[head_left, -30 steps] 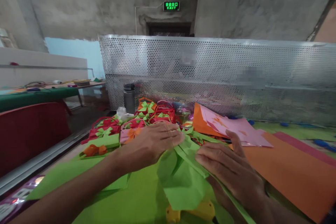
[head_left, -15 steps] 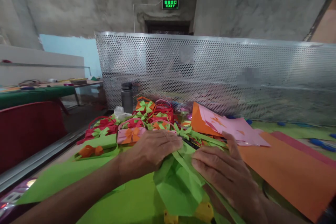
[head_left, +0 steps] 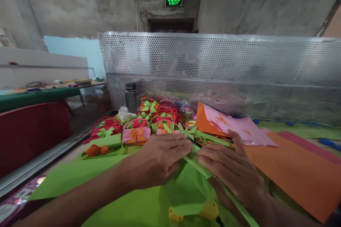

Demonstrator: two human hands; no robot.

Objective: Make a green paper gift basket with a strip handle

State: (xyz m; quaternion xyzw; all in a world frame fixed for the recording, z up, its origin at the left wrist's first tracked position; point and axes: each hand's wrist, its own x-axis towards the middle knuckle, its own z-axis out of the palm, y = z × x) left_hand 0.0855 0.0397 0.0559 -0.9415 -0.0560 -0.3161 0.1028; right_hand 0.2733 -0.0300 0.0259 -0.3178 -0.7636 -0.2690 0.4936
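Note:
My left hand is closed, its fingers pressed together on a folded green felt piece. Opposite it, my right hand has its fingers bent over the same felt, with the thumb raised. A narrow green felt strip runs between the hands and on under the right one. The fingertips hide the edge they press. Below the felt, two yellow knobs show near the front, one with a dark end; I cannot tell what they belong to. Left of my hands lies a green felt bag with an orange bow.
Small felt bags with bows crowd the table behind my hands. A dark bottle stands behind them. Pink sheets and orange sheets lie to the right, before a perforated metal screen. A purple device sits front left.
The view has shifted slightly. The green felt piece, which stood up in folds between my hands, now lies lower and flatter, and the yellow knobs are more exposed. Both hands keep their hold.

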